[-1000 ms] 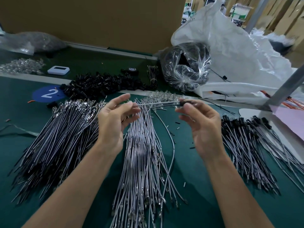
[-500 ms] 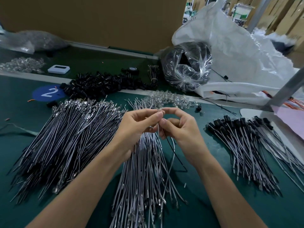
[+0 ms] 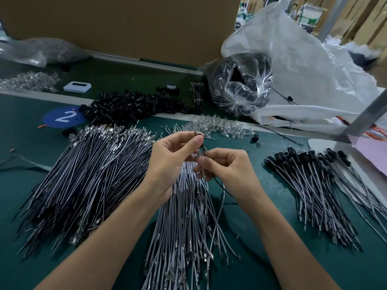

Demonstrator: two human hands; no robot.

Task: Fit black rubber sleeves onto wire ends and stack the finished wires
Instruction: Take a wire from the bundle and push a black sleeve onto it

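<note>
Left hand [image 3: 169, 162]: thumb and forefinger pinched on a small dark piece [image 3: 196, 134] at the wire's [image 3: 202, 162] top end, too small to identify as a sleeve. Right hand [image 3: 228, 166]: fingertips closed on the same wire just below, its lower run lost among the grey bundle [image 3: 184, 216] beneath. Sleeved wires [image 3: 314, 185] lie well right of the fingers; loose black sleeves [image 3: 134, 105] beyond them.

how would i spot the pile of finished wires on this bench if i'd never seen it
Start at the big white plastic bag at the far right of the green bench. Just in front of it lies a fanned pile of finished wires. Only this pile's wires carry black rubber sleeves on their far ends.
</note>
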